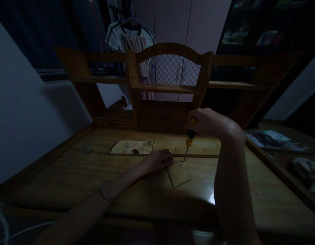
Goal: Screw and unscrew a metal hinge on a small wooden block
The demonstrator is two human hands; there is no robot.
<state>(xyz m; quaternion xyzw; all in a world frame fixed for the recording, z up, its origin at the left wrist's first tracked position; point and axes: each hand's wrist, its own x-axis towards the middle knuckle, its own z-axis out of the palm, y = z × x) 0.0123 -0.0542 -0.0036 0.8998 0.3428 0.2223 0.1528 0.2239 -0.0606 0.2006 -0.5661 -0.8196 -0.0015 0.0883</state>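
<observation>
My right hand (205, 122) is wrapped round the yellow and black handle of a screwdriver (189, 140). The shaft points down, slightly tilted, and its tip meets the far edge of a small square wooden board (179, 174). That board lies flat on the wooden desk (137, 190), turned at an angle. At its far left corner, my left hand (158, 160) has its fingers curled and pressed together, gripping the edge. What lies right under the screwdriver tip is too small and dark to make out.
Behind my hands, a long plank strip (132, 147) with a torn, stained surface runs across the desk. Several small metal pieces (86, 149) lie at the left. A wooden shelf unit (170, 89) rises at the back. Papers and other items (277, 137) sit at the right.
</observation>
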